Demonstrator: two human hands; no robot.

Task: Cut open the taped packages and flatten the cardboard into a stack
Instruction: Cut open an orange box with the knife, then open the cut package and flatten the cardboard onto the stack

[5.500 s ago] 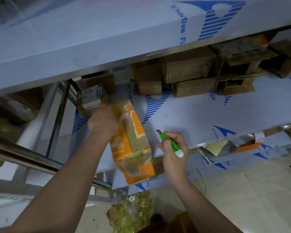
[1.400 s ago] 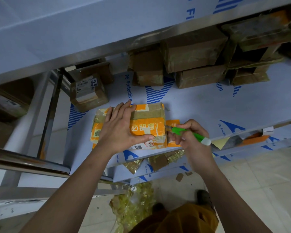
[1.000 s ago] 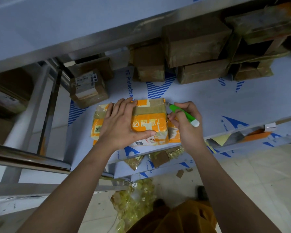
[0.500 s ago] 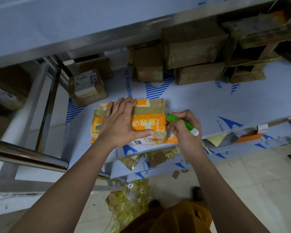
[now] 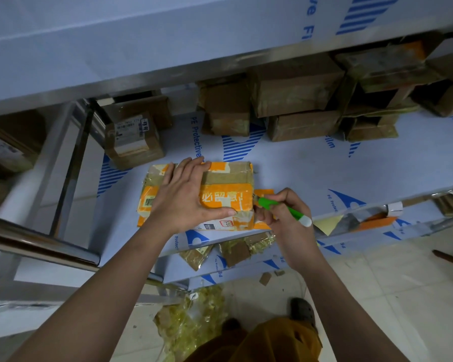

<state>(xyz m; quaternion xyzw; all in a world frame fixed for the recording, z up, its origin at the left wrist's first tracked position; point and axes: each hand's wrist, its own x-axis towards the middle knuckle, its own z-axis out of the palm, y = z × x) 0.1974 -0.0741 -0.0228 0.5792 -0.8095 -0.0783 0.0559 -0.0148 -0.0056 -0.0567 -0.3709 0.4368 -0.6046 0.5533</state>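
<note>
An orange and brown taped package lies flat on the lower shelf near its front edge. My left hand presses down on its top, fingers spread and thumb along the front side. My right hand grips a green utility knife with a white end. The knife's tip touches the package's right end, at the tape there.
Several brown taped boxes are piled at the back of the shelf, and a labelled box stands at the back left. An upper shelf overhangs. Tape scraps hang below the shelf edge; crumpled plastic lies on the floor. A metal rail crosses at left.
The package was carried down and laid flat on the shelf. In the last second my right hand has drawn the knife along the package's right end, from its back corner toward the front.
</note>
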